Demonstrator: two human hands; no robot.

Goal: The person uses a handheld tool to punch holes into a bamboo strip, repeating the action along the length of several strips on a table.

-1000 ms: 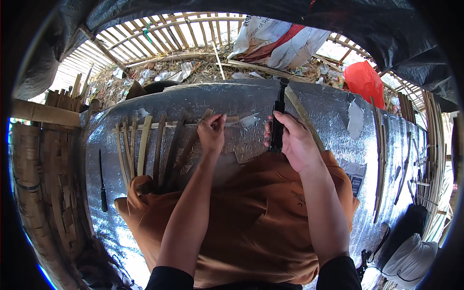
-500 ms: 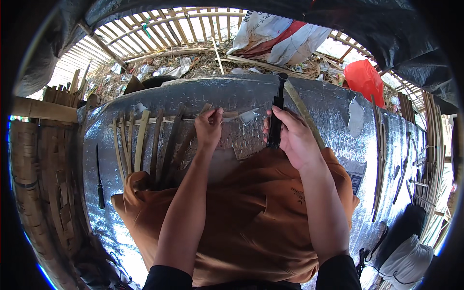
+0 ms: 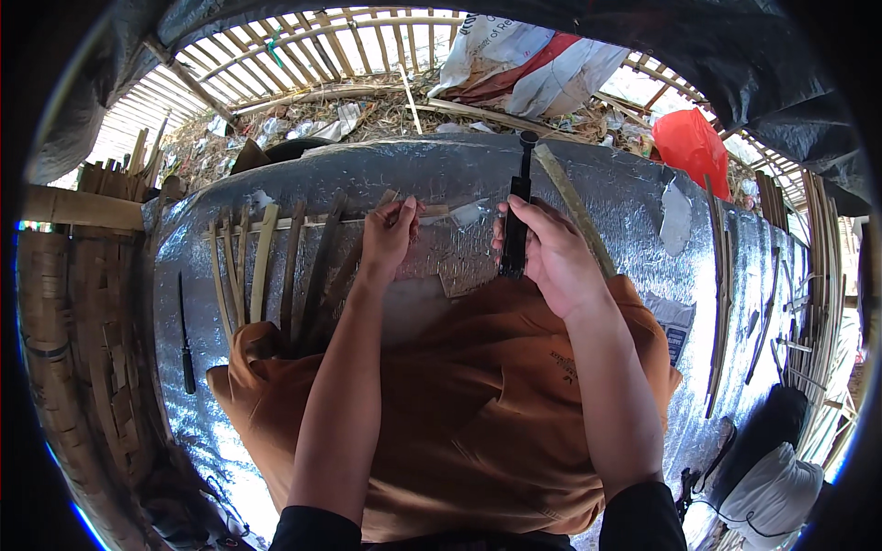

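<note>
Just beyond the brown cloth (image 3: 441, 432), the right hand (image 3: 553, 255) clamps a black tool (image 3: 516, 241), its long axis pointing away from the cloth; farther left beyond it, the left hand (image 3: 388, 243) curls its fingertips together, contents unclear.

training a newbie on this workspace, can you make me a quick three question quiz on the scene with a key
1. Multiple choice: what does the right hand hold?
A) a wooden strip
B) a black tool
C) a scrap of paper

2. True or false: the slim black-handled blade lies to the left of the brown cloth.

3. Fill in the blank: the bunched bag to the right of the large printed sack is ____ in colour.

Key: 1. B; 2. true; 3. red
</note>
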